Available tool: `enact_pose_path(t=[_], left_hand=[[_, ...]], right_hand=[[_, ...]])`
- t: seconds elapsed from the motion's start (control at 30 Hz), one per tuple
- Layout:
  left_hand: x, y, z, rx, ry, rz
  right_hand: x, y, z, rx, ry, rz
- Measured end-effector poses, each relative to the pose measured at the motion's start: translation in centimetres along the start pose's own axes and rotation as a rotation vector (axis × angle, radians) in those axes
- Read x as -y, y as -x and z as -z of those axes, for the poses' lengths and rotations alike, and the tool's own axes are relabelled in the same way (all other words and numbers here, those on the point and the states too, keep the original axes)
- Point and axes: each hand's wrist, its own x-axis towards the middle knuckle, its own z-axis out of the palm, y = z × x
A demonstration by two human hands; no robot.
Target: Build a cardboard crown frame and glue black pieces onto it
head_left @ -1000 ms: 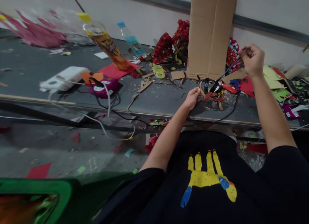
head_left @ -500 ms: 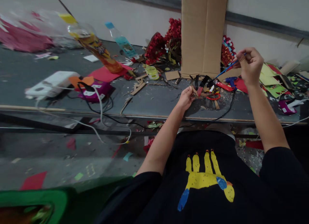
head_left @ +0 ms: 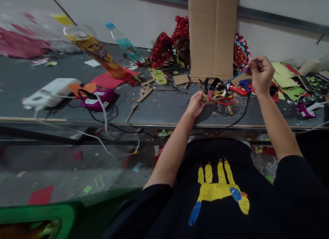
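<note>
My left hand (head_left: 196,104) is closed on the edge of a brown cardboard cutout (head_left: 210,97) with several strips, some of them black and one reddish. It is held just above the table. In my right hand (head_left: 262,75), raised to the right, the fingers pinch a thin blue paintbrush (head_left: 238,74). The brush slants down to the left, its dark tip at the cutout's black strips; whether it touches them I cannot tell. Red-handled scissors (head_left: 226,101) lie beside and partly behind the cutout. A red and blue tool (head_left: 244,88) rests farther right.
A tall cardboard sheet (head_left: 214,36) stands against the wall. To the left are a small yellow tub (head_left: 159,77), a tilted snack-labelled bottle (head_left: 99,52), a blue-capped bottle (head_left: 125,43) and a white power strip (head_left: 50,93). Cables run along the table edge (head_left: 164,125); paper scraps (head_left: 288,78) lie right.
My right hand has come slightly down and left with the paintbrush. My left hand keeps its hold on the cutout. The whole view has shifted a little.
</note>
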Motion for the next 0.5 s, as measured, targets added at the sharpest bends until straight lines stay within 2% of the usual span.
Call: enact_pose_path(t=[0.2, 0.37, 0.5], left_hand=[[0.0, 0.0, 0.1, 0.052, 0.018, -0.003], [0.0, 0.0, 0.2, 0.040, 0.043, 0.019], [0.3, -0.2, 0.5, 0.055, 0.101, 0.016]], right_hand=[[-0.7, -0.5, 0.9, -0.104, 0.042, -0.001], [-1.6, -0.9, 1.7, -0.189, 0.059, 0.009], [-2.1, -1.2, 2.5, -0.214, 0.077, 0.002]])
